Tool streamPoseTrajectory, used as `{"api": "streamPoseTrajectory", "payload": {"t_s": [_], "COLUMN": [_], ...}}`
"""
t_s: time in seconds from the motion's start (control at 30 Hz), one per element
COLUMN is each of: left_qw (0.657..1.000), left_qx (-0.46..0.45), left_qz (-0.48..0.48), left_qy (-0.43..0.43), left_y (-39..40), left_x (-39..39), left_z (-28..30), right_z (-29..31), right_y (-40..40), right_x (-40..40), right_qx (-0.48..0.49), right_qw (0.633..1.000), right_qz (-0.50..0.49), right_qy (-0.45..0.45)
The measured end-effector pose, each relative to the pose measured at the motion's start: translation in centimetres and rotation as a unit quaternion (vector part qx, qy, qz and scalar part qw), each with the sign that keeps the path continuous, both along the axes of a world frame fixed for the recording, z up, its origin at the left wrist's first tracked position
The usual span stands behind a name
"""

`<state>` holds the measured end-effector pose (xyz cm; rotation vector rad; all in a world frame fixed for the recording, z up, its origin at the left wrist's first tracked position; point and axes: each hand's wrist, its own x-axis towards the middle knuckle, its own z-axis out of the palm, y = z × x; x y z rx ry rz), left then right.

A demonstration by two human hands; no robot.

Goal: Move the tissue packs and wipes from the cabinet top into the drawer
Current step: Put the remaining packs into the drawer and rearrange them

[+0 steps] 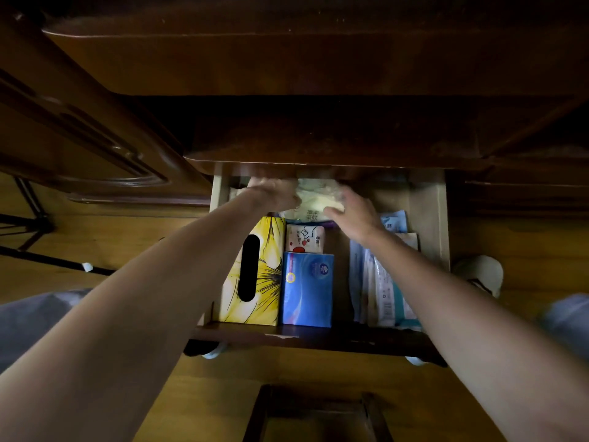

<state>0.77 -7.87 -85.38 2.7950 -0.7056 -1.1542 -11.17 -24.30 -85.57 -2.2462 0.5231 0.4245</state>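
A pale soft pack (314,199) with printed characters on its near edge lies at the back of the open drawer (428,224), partly under the overhanging cabinet top (318,145). Both hands are on it. The left hand (274,193) covers its left end, fingers reaching back under the overhang; motion blur hides how far the grip closes, so I cannot tell whether it clasps the pack or only rests on it. The right hand (352,215) lies on the pack's right near corner, fingers curled over the edge; here too the grip cannot be judged with certainty. Just in front of the pack, a small white packet (304,239) with red print lies flat, and nearer still, touching it, is a blue tissue pack (307,288). To their left, a yellow tissue box (264,275) with a dark oval slot stands against the drawer's left wall, beside the blue pack. On the right side of the drawer, a stack of clear and white sachets (376,282) lies partly beneath the right forearm, with a blue-and-white packet (393,221) behind them, near the right hand. The drawer front (302,339) is dark wood. The cabinet stands on a yellowish wood floor (318,368). The scene is dim, and the area under the overhang is in shadow.
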Motion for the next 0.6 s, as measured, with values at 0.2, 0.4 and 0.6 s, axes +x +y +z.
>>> {"api": "streamPoseTrajectory", "payload": {"t_s": [0.2,0.4,0.6], "left_qw": [0.998,0.981,0.950], "left_qx": [0.015,-0.019,-0.018], "left_qz": [-0.045,-0.019,-0.186], "left_qy": [-0.052,-0.193,-0.248], "left_y": [0.2,1.2,1.0], "left_x": [-0.9,-3.5,-10.0], "left_z": [1.6,4.6,3.9], "right_z": [0.4,-0.5,0.4], "right_y": [1.8,0.0,-2.7], "right_x": [-0.4,1.4,-0.2], "right_qx": [0.017,0.099,-0.029], "right_qw": [0.999,0.951,0.933], "right_qz": [-0.023,-0.293,-0.356], "right_qy": [0.024,0.015,-0.046]}}
